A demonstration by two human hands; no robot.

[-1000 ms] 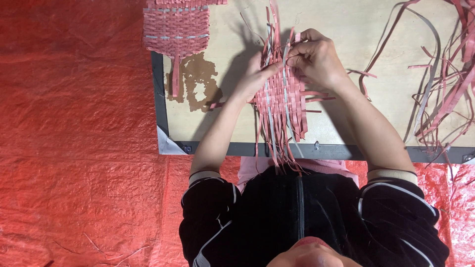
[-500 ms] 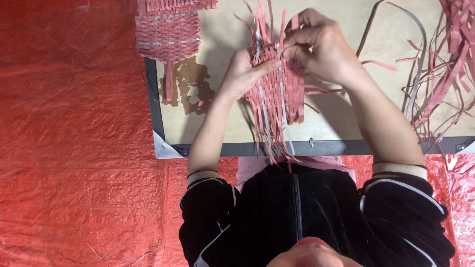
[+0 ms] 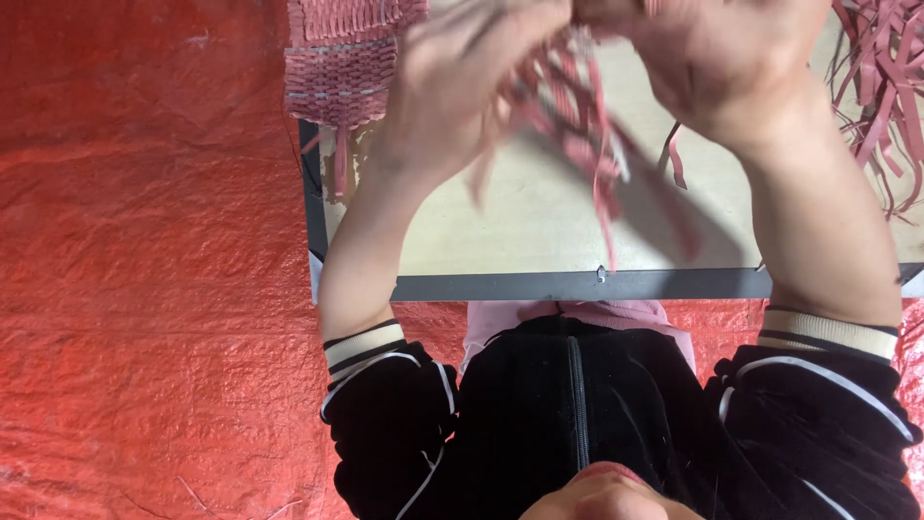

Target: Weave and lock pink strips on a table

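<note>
fingers: pretty blurry here, but both sets look curled in around the top of the woven pink strip piece [image 3: 577,125], pinching it up near the top edge of the view
left hand [image 3: 452,96]: closed on the left side of the weave, lifted off the board
right hand [image 3: 712,67]: gripping the right side, knuckles toward the camera
weave: held in the air between the hands, loose ends dangling down over the wooden board [image 3: 539,221]
finished woven panel [image 3: 342,53]: lying at the board's upper left corner
loose pink strips [image 3: 881,106]: piled at the right edge
underneath: red tarp [image 3: 144,289] all around the board
</note>
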